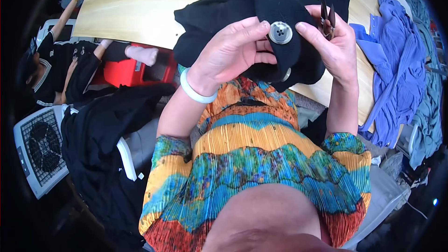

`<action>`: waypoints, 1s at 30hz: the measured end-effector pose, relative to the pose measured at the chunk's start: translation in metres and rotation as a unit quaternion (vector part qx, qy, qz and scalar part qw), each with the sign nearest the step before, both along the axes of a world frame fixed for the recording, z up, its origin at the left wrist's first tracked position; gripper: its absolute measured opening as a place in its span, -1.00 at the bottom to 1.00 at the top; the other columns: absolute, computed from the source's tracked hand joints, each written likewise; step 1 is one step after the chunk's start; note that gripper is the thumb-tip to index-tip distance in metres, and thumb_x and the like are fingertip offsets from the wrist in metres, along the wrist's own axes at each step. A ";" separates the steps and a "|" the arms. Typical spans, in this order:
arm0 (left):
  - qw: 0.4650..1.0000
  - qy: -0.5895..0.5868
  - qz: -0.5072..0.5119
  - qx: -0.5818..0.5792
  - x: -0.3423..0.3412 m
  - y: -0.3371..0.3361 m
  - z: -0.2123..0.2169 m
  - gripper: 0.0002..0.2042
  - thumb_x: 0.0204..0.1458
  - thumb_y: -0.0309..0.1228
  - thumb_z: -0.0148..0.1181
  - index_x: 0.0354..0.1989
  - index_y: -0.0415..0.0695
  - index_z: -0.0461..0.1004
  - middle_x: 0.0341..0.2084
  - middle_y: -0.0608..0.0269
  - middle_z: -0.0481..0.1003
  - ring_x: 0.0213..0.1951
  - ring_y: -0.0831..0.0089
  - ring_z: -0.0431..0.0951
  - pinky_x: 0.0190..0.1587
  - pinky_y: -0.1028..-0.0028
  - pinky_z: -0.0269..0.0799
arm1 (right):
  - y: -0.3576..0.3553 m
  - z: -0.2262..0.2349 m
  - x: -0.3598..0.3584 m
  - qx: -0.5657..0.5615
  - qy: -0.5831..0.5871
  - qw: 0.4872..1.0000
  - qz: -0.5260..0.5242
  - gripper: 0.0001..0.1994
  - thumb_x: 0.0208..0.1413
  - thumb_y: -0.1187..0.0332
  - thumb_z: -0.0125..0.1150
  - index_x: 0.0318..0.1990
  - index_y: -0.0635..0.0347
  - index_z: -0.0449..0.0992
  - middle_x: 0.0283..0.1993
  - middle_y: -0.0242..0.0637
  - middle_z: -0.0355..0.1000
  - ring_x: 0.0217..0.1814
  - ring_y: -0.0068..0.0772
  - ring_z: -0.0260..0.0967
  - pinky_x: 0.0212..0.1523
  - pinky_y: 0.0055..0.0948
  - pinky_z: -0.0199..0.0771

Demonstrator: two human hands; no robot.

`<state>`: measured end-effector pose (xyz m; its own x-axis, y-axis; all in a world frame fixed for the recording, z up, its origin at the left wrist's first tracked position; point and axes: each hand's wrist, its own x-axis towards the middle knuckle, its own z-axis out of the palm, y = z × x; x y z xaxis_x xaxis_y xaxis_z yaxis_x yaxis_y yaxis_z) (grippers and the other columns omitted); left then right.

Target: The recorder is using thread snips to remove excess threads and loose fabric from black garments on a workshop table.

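Observation:
A black knitted garment is held up in front of me over the near edge of the table. Its band carries a large round grey button with a dark centre, and more buttons sit above and below it. My left hand pinches the band at the left of the large button, thumb touching the button's rim. On the other side, my right hand grips the cloth with its thumb beside the button. Dark thread snips are tucked in the same hand, blades pointing up.
Purple garments lie at the table's right, with teal cloth beyond them. The pale wooden table stretches away. At left are a red plastic crate, a fan unit, black cloth over a chair, and another person.

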<state>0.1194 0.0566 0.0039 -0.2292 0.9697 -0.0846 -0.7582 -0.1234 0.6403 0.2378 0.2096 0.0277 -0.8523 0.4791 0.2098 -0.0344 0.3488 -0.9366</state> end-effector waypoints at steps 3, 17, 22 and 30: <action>1.000 -0.016 0.023 -0.007 0.000 -0.001 -0.004 -0.87 0.07 -0.37 -0.05 -0.39 -0.15 0.37 -0.34 0.28 0.45 -0.33 0.53 0.46 -0.27 0.49 0.42 | -0.003 -0.004 -0.004 -0.019 0.075 0.997 -0.019 -0.74 -0.10 0.45 0.21 -0.20 0.28 0.43 -0.38 -0.47 0.39 -0.50 -0.80 0.13 -0.49 -0.77 0.14; 0.990 0.050 0.124 -0.044 0.011 -0.001 -0.003 -0.91 0.03 -0.41 0.03 -0.45 -0.14 0.36 -0.42 0.30 0.46 -0.41 0.61 0.45 -0.36 0.56 0.43 | -0.018 0.006 0.007 0.178 0.066 0.982 -0.012 -0.66 -0.22 0.34 0.32 -0.27 0.29 0.41 -0.35 -0.28 0.37 -0.35 -0.49 0.33 -0.33 -0.58 0.34; 0.983 0.079 0.155 -0.051 0.008 -0.003 -0.004 -0.90 0.02 -0.41 0.04 -0.45 -0.16 0.37 -0.43 0.30 0.46 -0.42 0.63 0.44 -0.37 0.58 0.43 | -0.023 0.007 0.011 0.051 -0.001 0.999 0.003 -0.63 -0.22 0.28 0.32 -0.26 0.25 0.40 -0.44 -0.32 0.38 -0.44 -0.57 0.32 -0.43 -0.62 0.32; 0.981 0.132 0.128 -0.067 0.008 0.001 -0.007 -0.89 0.01 -0.42 0.06 -0.46 -0.19 0.36 -0.46 0.30 0.44 -0.44 0.65 0.43 -0.39 0.65 0.41 | -0.028 -0.008 -0.007 0.024 -0.008 1.000 -0.008 -0.83 -0.15 0.43 0.25 -0.36 0.26 0.46 -0.51 -0.40 0.40 -0.47 -0.71 0.29 -0.45 -0.68 0.29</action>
